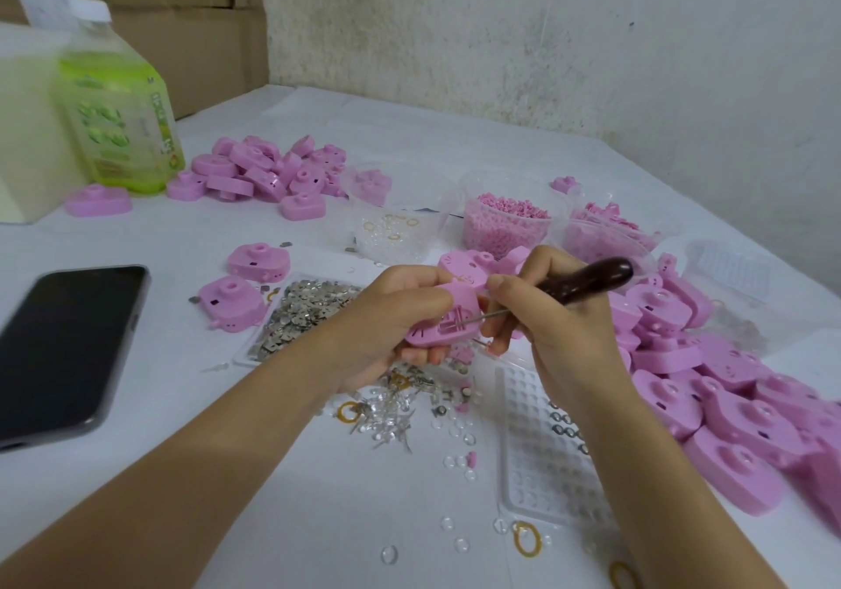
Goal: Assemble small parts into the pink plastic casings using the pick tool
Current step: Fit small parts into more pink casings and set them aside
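Observation:
My left hand grips a pink plastic casing with its open inner side turned up, above the middle of the table. My right hand holds the pick tool by its dark wooden handle. The tool's thin metal needle points left, with its tip inside the casing's ribbed recess. Small metal parts lie heaped in a flat tray just left of my hands. Loose clear and metal bits are scattered beneath them.
Pink casings are piled at the back left and along the right. Clear tubs hold rings and pink beads. A black phone lies left, a green bottle far left, a clear dimpled tray near right.

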